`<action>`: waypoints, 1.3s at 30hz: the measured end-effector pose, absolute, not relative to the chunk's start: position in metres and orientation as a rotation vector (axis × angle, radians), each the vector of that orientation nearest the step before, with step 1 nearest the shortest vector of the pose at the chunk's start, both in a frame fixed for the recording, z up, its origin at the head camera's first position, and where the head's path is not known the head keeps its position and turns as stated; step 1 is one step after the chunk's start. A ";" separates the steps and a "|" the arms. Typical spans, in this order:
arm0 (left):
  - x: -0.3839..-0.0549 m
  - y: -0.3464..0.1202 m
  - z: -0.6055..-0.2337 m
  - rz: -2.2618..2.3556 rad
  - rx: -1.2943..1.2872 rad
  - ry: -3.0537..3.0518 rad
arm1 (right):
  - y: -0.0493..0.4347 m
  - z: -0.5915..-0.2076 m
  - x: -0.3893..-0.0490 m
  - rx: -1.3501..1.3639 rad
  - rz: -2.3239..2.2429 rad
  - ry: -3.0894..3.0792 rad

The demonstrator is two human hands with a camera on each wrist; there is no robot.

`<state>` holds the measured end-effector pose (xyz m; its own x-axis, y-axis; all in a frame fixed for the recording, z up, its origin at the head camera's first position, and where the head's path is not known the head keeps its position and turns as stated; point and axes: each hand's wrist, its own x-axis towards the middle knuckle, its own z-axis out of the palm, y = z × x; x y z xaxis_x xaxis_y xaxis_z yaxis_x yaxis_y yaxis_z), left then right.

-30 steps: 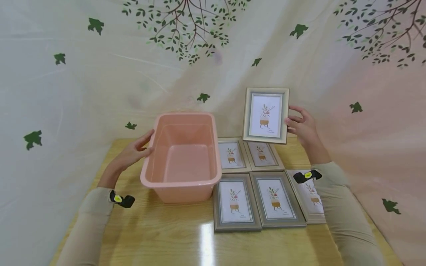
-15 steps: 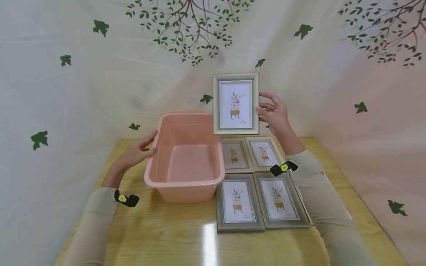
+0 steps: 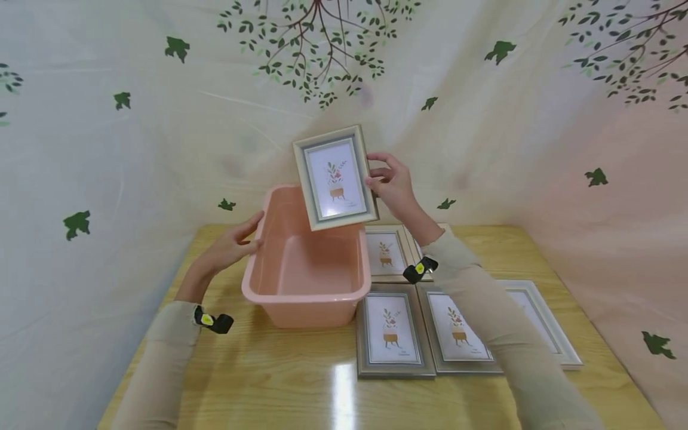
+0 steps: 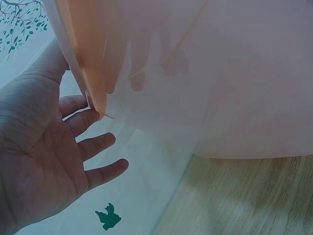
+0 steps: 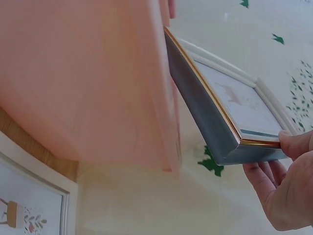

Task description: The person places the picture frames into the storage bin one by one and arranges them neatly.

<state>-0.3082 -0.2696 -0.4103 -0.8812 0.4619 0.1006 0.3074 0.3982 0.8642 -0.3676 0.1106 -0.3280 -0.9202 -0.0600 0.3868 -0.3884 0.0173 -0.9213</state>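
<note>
My right hand [image 3: 396, 186] pinches the right edge of a pale-gold picture frame [image 3: 307, 179], thumb on the front and fingers behind, as the right wrist view shows. The picture frame is tilted, its lower part overlapping the pink plastic basin [image 3: 317, 312] in the head view. Inside it is a print of a potted plant. My left hand [image 3: 230, 248] rests at the basin's left rim. In the left wrist view, the thumb and first fingers [image 4: 82, 122] touch the rim, while the other fingers stretch out apart from it. The basin's visible floor is bare.
Several picture frames lie flat right of the basin: a beige one [image 3: 384, 254] at the back, grey-brown ones [image 3: 395, 370] in front, and a whitish one [image 3: 553, 334] partly under my right sleeve [image 3: 484, 298]. A leaf-patterned curtain [image 3: 258, 137] rises behind the wooden table [image 3: 269, 382].
My right hand has carried the picture frame leftward, from above the flat frames to over the basin, and the frame has tilted. The left hand has stayed at the rim.
</note>
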 end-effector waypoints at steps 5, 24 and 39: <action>-0.307 -0.269 -0.412 1.503 0.710 2.488 | 0.087 -0.334 -0.373 0.546 1.946 -2.066; -0.299 -0.268 -0.409 1.472 0.669 2.520 | 0.048 -0.334 -0.386 0.466 1.703 -2.373; -0.298 -0.266 -0.405 1.461 0.670 2.505 | 0.045 -0.341 -0.386 0.589 1.704 -2.438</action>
